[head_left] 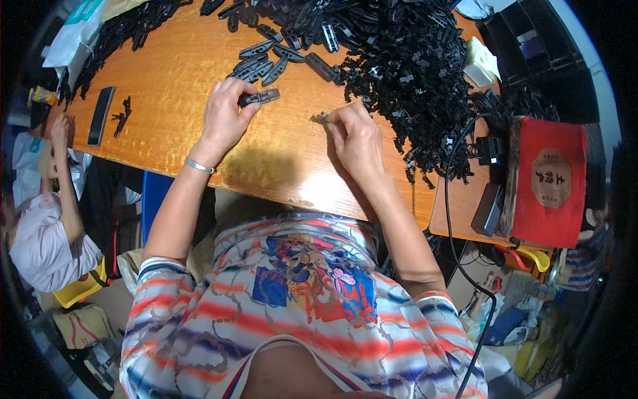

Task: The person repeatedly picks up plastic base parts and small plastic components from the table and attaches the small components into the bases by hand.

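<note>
My left hand [224, 113] pinches a black elongated plastic part [264, 97] with a slotted body, its far end pointing right above the wooden table [166, 86]. To the right, my right hand [359, 136] has thumb and fingertips closed on a small dark piece [323, 116] close to the tabletop. The piece is too small for its exact shape to show. Just beyond my left hand lies a group of similar elongated black plastic parts [252, 66]. A large heap of small black plastic pieces [412, 80] spreads beyond and right of my right hand.
A dark phone [101, 116] and a small black jointed piece [121, 118] lie at the left. More black parts [143, 26] are at the far left. A red box [551, 166] and black cable [448, 193] stand right. Another person [50, 233] sits left.
</note>
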`<state>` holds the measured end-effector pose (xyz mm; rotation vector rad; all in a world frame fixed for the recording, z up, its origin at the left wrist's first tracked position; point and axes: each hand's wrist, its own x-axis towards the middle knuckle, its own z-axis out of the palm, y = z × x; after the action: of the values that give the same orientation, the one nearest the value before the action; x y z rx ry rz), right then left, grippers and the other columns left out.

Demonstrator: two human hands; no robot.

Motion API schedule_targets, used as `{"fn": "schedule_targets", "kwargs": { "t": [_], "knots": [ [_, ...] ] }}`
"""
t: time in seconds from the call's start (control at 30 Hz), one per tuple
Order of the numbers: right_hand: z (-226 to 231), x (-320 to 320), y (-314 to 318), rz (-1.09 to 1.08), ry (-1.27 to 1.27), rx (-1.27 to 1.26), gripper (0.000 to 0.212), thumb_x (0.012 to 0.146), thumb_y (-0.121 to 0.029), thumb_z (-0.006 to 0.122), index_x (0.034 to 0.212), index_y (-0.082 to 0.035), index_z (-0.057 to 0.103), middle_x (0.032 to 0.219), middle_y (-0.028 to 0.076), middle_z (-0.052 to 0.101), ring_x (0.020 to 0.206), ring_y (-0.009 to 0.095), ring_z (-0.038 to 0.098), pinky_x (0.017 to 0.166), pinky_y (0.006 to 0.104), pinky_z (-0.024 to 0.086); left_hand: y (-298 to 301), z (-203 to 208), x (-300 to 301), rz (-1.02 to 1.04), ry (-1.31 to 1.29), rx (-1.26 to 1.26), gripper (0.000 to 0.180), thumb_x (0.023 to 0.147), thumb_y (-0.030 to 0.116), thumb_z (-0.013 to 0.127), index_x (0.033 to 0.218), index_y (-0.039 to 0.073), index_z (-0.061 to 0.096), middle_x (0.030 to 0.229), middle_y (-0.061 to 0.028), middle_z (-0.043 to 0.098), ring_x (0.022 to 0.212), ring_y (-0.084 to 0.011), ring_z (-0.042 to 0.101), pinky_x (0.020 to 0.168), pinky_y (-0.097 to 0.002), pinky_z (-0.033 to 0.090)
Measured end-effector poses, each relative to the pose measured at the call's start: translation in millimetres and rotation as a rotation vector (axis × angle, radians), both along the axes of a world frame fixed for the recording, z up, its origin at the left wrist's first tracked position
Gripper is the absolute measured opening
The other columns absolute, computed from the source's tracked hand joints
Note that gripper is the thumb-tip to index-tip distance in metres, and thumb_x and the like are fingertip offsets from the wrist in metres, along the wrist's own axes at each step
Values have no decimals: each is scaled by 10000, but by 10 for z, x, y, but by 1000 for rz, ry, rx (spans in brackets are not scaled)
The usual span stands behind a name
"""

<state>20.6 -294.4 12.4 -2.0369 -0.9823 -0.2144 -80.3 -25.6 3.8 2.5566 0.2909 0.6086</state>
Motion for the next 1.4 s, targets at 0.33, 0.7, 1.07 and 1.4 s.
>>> {"fn": "schedule_targets", "kwargs": {
  "t": [0.33,0.7,1.07,1.4],
  "knots": [
    [73,-14,58,-21,101,138,121,856,28,780,945,-24,718,928,163,671,835,371,691,738,445,560,-410,171,40,-126,-72,-569,201,901,-21,777,1067,28,675,983,-53,658,924,-144,672,772,-289,550],
    [438,-152,188,184,24,229,158,858,35,792,976,-37,715,950,139,680,846,326,716,713,405,577,-628,244,74,-452,-42,-1227,266,977,-42,702,1233,9,651,1128,-30,708,1030,-86,686,923,-249,568],
    [375,-78,123,253,-39,95,138,877,-31,810,979,-61,722,977,116,691,818,330,723,678,421,571,-647,290,-35,-433,46,-1159,221,974,-7,733,1186,1,674,1080,-13,716,981,-64,687,863,-240,584],
    [183,-260,259,114,645,-198,305,793,-146,920,1011,-30,741,907,154,744,826,325,719,760,413,563,-739,285,-358,-347,-87,-459,251,904,-58,755,1139,-9,684,969,-80,735,894,-143,719,808,-303,575]
  ]
}}
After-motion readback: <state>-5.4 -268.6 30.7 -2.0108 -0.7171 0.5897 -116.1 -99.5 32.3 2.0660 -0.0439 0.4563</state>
